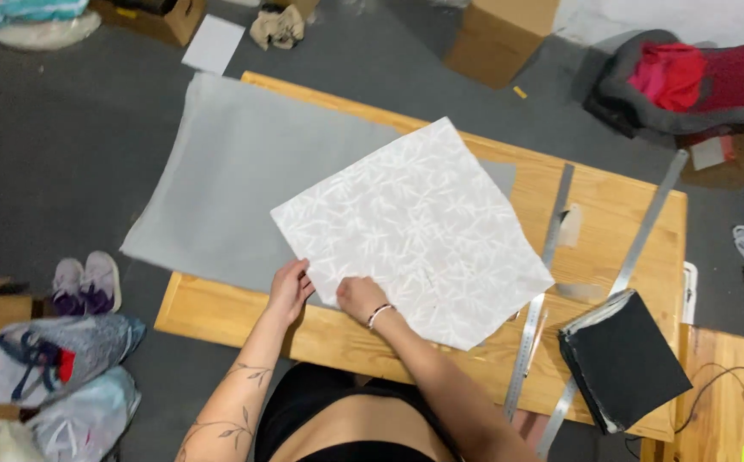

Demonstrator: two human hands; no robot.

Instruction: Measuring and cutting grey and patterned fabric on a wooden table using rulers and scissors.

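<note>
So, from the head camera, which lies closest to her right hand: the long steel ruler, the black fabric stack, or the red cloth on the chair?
1. Steel ruler, right of the right hand.
2. Black fabric stack, table's right end.
3. Red cloth, on the chair beyond the table.

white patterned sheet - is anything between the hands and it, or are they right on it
Nothing visible stands between. The left hand grips the near corner of the white patterned sheet, and the right hand lies flat on top of it. The sheet rests over the grey sheet on the wooden table.
</note>
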